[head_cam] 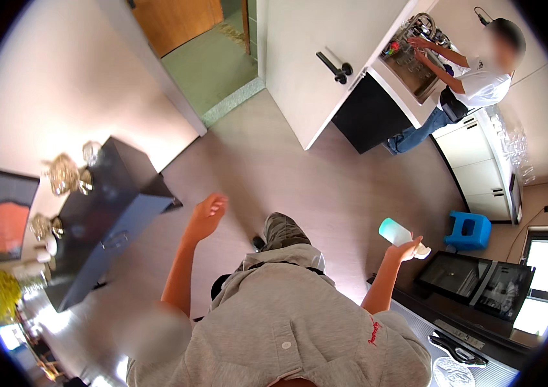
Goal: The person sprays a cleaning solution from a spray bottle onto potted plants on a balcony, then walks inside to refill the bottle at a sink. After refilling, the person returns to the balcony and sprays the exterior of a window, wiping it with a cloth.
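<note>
My right hand (403, 249) is closed around a pale plastic bottle (395, 231) and holds it out over the floor at the right. The bottle lies tilted, its base green-tinted and its cream-coloured head, which looks like a sprayer, sticking out past my fingers. On the other side, my left hand (209, 216) hangs in the air with its fingers curled in, and nothing shows in it. A dark cabinet with a blue-grey front (119, 237) is the closest furniture to that hand; the two are apart.
Ahead, a white door (303, 63) with a black lever handle stands ajar beside a stone threshold (233, 102). A person (484, 87) works at a sink (421, 89) behind it. A blue plastic stool (468, 230) and dark glass-fronted appliances (455, 275) are at my right. Gold ornaments (63, 175) top the cabinet.
</note>
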Tool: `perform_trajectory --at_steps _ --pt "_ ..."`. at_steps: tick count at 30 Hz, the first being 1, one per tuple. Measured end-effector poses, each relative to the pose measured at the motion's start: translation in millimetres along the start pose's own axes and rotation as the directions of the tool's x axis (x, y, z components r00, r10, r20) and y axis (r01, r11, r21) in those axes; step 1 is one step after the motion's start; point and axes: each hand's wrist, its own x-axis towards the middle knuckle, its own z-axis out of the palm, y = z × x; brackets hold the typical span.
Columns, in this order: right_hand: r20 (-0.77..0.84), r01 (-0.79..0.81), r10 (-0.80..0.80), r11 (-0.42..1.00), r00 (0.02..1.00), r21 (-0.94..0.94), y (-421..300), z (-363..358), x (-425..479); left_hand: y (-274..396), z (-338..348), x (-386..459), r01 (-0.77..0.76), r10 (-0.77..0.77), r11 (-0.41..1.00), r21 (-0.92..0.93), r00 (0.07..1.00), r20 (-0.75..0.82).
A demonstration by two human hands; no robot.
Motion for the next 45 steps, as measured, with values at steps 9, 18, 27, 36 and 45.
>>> perform_trajectory --at_steps 9,18,27,36,45 --pt "-0.102 -0.025 -0.007 0.951 0.995 -0.308 177.3 136.8 -24.9 -9.1 -69.0 296.0 -0.004 0.019 0.998 -0.065 0.972 0.235" --pt "0.203 0.109 0.097 0.586 0.974 -0.803 301.3 298.1 -178.5 -62.9 -199.9 489.3 0.273 -0.258 0.931 -0.242 0.962 0.094" --pt "0.608 0.527 0.264 0.319 0.749 -0.788 405.0 543.1 -289.3 -198.0 -249.7 810.9 0.286 -0.292 0.926 -0.247 0.956 0.012" --pt "0.797 0.040 0.444 0.864 0.410 -0.502 496.5 994.2 -510.7 -104.5 -306.2 1045.8 0.019 -0.019 1.000 0.004 0.998 0.053" --pt "0.848 -0.417 0.448 0.739 -0.283 -0.529 604.6 1355.5 -653.7 3.0 -438.3 1325.2 -0.428 0.443 0.895 0.128 0.886 -0.138"
